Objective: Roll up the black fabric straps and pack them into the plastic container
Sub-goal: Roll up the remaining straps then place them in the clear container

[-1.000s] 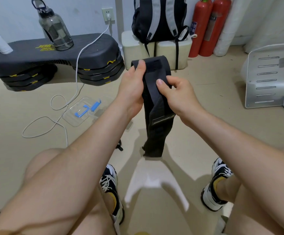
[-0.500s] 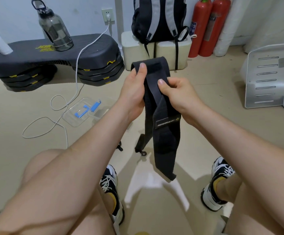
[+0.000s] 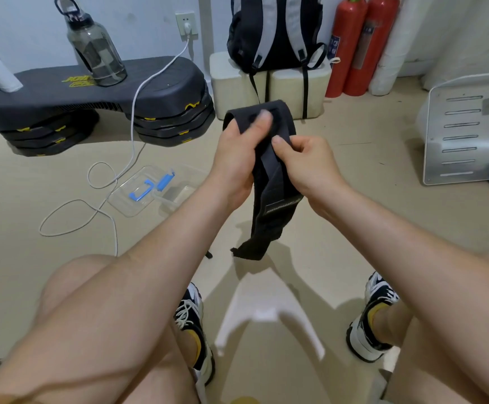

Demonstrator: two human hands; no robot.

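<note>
Both hands hold the black strap (image 3: 269, 182) up in front of the knees — the left hand (image 3: 239, 158) pinches its folded top under the thumb, the right hand (image 3: 304, 164) pinches its edge just below. Its tail hangs free above the floor (image 3: 354, 228). The clear plastic container (image 3: 150, 191) lies open on the floor to the left — well apart.

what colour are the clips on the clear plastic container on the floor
The clips are blue, seen in the head view.

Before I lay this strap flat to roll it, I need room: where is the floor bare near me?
Bare floor lies between the black strap and the white slotted panel, and between the left shoe and right shoe. The left is crowded: white cable, clear plastic container, step platform.
</note>
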